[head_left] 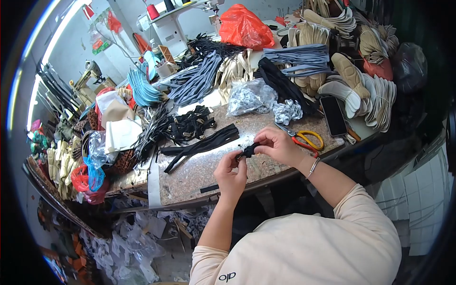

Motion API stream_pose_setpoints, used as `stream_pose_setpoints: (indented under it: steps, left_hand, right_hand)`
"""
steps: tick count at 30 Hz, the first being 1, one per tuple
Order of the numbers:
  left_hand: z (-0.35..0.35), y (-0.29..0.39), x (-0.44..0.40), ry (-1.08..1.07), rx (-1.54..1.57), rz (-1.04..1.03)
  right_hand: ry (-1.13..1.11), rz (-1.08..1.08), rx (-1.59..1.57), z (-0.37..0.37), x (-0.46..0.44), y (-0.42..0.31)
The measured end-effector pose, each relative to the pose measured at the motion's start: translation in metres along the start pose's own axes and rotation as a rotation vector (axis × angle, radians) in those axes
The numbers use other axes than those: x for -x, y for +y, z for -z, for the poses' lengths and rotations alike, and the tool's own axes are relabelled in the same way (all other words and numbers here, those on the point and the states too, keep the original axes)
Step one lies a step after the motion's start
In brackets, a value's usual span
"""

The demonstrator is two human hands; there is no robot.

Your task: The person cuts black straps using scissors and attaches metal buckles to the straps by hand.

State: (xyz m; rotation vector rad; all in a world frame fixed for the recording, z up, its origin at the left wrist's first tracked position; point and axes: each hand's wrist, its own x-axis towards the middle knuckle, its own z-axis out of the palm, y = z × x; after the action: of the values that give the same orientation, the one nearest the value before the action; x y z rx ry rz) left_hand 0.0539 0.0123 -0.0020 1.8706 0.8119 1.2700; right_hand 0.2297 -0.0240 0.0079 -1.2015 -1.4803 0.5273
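Observation:
A small black fabric piece (248,151) is pinched between both hands above the front of the speckled tabletop (190,183). My left hand (231,174) grips its left end with thumb and fingers, and my right hand (275,145) holds its right end. Long black strips (204,146) lie on the table left of the hands, with a tangle of black looped pieces (192,124) behind them. One short black strip (209,188) rests near the front edge. Beside my right hand are scissors with yellow and red handles (311,141).
A phone (334,116) lies right of the scissors. Clear plastic bags (251,97), blue-grey strips (297,59) and a red bag (244,28) fill the back. Stacked insole-like pieces (351,90) stand at the right. White cloth (122,135) and bundles crowd the left.

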Motion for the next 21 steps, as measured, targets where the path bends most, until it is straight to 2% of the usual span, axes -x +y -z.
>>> stream_pose_setpoints:
  steps: [1,5,6,10,11,15,21]
  left_hand:
    - [-0.001,0.0,-0.001,-0.009,0.0,-0.004]
    - [0.0,-0.002,-0.002,-0.001,0.252,0.181]
    - [0.0,-0.002,-0.002,-0.002,0.251,0.184]
    - [0.001,-0.002,-0.005,-0.039,0.012,0.003]
    - [0.0,-0.002,-0.005,-0.043,0.012,0.011]
    - [-0.004,0.002,-0.005,-0.048,-0.19,-0.283]
    - [-0.005,-0.007,-0.004,-0.028,-0.271,-0.391]
  right_hand:
    - [0.01,-0.001,0.0,0.002,0.0,0.0]
    - [-0.082,0.319,0.199,0.01,-0.004,0.001]
    - [-0.082,0.315,0.198,0.01,-0.004,-0.001]
    - [-0.004,0.263,0.388,0.002,-0.005,-0.014]
    - [-0.006,0.254,0.385,0.001,-0.004,-0.013]
    - [-0.05,0.134,0.439,-0.001,-0.005,-0.007]
    - [-0.032,0.184,0.416,0.002,-0.008,0.003]
